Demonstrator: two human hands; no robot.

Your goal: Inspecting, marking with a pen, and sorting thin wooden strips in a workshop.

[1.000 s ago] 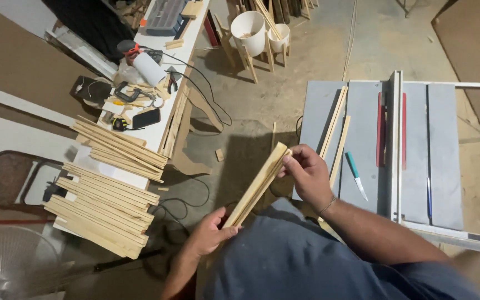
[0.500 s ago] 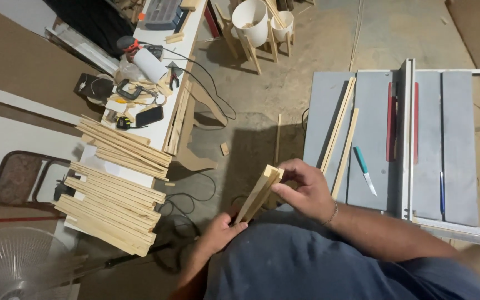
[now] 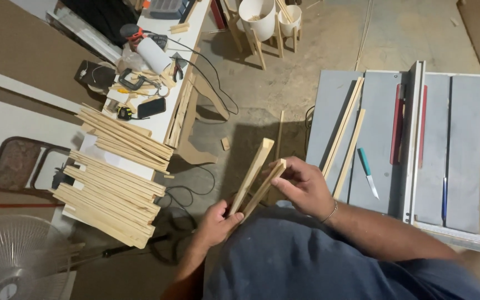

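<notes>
I hold a small bundle of thin pale wooden strips [image 3: 255, 175] upright in front of my body. My left hand [image 3: 216, 223] grips their lower ends. My right hand [image 3: 304, 186] pinches the upper end of one strip, and the strips fan apart at the top. Two longer wooden strips [image 3: 344, 136] lie on the grey table saw [image 3: 381, 144] just right of my right hand.
A teal-handled knife [image 3: 368, 173] lies on the saw top beside the fence [image 3: 412, 139]. Stacks of wooden strips [image 3: 112, 183] rest on a white workbench at left, with a phone [image 3: 151, 108], tools and cables. White buckets [image 3: 258, 16] stand behind. A fan [image 3: 12, 258] sits at lower left.
The bundle has turned more upright and come closer to my body. Its strips have spread at the top as my right hand slid one away from the others.
</notes>
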